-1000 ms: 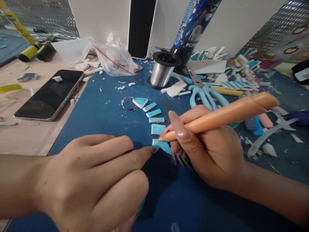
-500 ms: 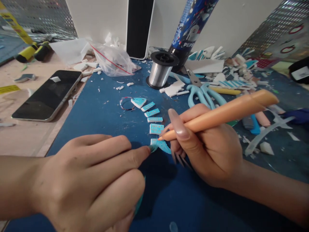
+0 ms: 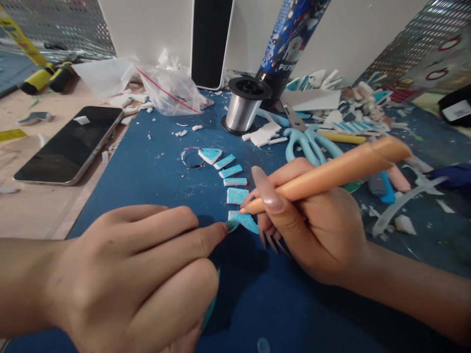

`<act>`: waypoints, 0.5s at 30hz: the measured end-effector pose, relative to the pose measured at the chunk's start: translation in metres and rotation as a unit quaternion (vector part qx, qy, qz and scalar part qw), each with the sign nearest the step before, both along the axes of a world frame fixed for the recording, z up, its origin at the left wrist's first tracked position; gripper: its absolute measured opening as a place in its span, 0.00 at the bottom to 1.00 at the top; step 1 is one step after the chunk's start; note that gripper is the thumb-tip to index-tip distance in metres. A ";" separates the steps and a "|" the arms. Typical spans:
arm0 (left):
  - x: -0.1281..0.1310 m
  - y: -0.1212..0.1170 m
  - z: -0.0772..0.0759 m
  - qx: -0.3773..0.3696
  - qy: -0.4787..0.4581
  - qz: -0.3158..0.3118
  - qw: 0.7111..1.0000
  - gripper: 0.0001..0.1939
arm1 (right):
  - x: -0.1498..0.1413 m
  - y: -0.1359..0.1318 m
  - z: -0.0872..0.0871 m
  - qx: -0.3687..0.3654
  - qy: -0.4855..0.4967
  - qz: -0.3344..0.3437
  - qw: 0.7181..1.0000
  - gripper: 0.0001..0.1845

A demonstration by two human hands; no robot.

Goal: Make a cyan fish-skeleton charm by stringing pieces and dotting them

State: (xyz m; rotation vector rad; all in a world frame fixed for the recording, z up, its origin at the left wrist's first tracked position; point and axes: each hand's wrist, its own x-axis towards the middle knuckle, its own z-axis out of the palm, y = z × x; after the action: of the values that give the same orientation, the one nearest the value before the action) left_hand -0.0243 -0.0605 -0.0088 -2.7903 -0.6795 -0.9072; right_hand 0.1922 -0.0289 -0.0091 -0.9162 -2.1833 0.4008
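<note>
My right hand [image 3: 316, 230] is closed around an orange marker pen [image 3: 331, 169]. The pen's tip rests on a blue-painted fish tail piece [image 3: 247, 223] lying on the dark blue mat. From the left, my left hand [image 3: 143, 274] has its fingers bent and pressed together, a fingertip with a teal nail holding the tail down at its left lobe. Several blue pieces with orange dots, such as the dotted block [image 3: 237, 195], curve up from the tail to a triangular head piece [image 3: 210, 155]. A thin wire loop [image 3: 192, 157] lies at the head.
Behind the pieces stand a wire spool [image 3: 243, 110] and a dark blue Pepsi can [image 3: 285, 49]. Light blue scissors [image 3: 303, 144] lie among white foam scraps [image 3: 265, 133] to the right. A phone [image 3: 69, 144] rests at left, near a plastic bag [image 3: 169, 93].
The pen has tilted and moved slightly left with my right hand, its tip still on the tail piece. My left hand keeps its place on the tail; the whole view shifts slightly left.
</note>
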 end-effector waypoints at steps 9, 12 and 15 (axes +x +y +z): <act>-0.001 -0.001 -0.003 -0.009 -0.017 0.014 1.000 0.04 | 0.000 0.000 -0.001 0.006 0.002 -0.005 1.000 0.11; -0.001 -0.001 -0.004 -0.008 -0.013 0.011 1.000 0.04 | 0.000 0.000 0.000 0.013 -0.006 -0.010 1.000 0.12; -0.001 -0.001 -0.004 -0.013 -0.019 0.012 1.000 0.05 | 0.000 -0.001 0.000 0.018 -0.015 -0.016 1.000 0.13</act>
State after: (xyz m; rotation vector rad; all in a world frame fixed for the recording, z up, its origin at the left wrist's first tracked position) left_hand -0.0250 -0.0617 -0.0129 -2.7892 -0.7332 -0.9561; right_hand 0.1918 -0.0298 -0.0095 -0.9428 -2.1929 0.3342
